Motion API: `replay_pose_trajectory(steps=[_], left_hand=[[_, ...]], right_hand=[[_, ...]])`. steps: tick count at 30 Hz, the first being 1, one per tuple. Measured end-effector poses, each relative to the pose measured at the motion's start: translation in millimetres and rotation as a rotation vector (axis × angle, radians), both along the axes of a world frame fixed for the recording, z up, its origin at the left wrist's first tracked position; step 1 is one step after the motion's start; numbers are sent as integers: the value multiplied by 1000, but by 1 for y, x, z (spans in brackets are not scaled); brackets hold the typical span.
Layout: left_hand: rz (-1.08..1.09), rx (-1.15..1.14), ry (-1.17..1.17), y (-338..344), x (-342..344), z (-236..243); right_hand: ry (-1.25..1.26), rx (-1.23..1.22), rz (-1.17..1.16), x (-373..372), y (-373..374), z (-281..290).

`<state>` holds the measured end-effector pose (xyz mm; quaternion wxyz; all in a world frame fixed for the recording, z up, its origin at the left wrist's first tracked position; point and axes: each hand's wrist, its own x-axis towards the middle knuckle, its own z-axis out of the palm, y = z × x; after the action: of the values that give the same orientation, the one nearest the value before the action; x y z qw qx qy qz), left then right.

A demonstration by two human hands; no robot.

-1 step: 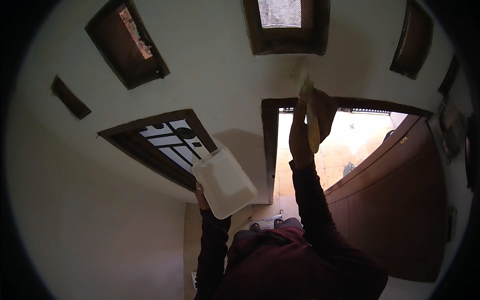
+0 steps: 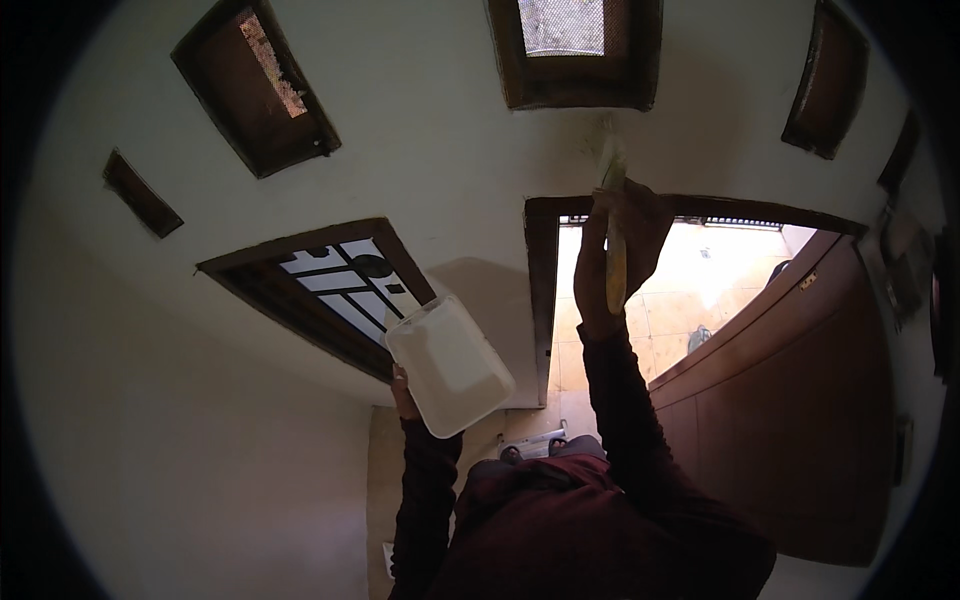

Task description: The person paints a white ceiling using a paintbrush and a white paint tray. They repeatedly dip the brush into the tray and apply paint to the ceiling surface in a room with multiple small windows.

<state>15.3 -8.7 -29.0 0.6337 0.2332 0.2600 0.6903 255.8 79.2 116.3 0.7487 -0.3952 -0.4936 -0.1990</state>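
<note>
My right hand (image 2: 632, 235), raised near the top of the doorway, grips a brush (image 2: 616, 280) with a yellow handle. Its pale bristles (image 2: 608, 155) are at the white wall (image 2: 560, 150) just above the dark door frame, near a patch of marks. My left hand (image 2: 402, 390) holds a white rectangular plastic tray (image 2: 450, 365) by its left side, tilted in front of the window and wall. A pale coating or material may be inside the tray; I cannot make it out.
A grilled window (image 2: 350, 285) is at left, small framed mesh vents (image 2: 255, 90) above. A brown wooden door (image 2: 780, 410) stands open at right onto a bright tiled area (image 2: 655, 310). My feet (image 2: 540, 450) are on a metal step (image 2: 530, 436) below.
My right hand and the brush have shifted slightly left, with the lower end of the handle swinging left and a little down. My left hand and the tray look unchanged.
</note>
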Motion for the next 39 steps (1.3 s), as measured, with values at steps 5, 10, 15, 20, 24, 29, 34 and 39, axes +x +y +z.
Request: replay_pose_trajectory(steps=[5,10,15,20,24,29,34,39], left_hand=[[-8,14,-10,-5,-2,3],[-8,7,1,-7,-3,5],[-46,39,-2,-5,-5,4],[-58,44,10,-1,-5,-1],[-66,43,14,1,-3,-2],[-7,17,-17,-8,-2,2],[42,26,29,-15,-4,9],[97,-10,72,-18,-4,13]], right_hand=[[-86,-150,173,-41,1,-9],[-180,-161,356,-60,1,-12],[22,-128,440,-25,2,-21],[12,-104,191,15,-3,-42],[107,-92,164,1,-5,-55],[-144,-216,142,-33,-1,-55],[-193,-181,364,-59,3,-48],[-95,-188,466,-35,1,-41]])
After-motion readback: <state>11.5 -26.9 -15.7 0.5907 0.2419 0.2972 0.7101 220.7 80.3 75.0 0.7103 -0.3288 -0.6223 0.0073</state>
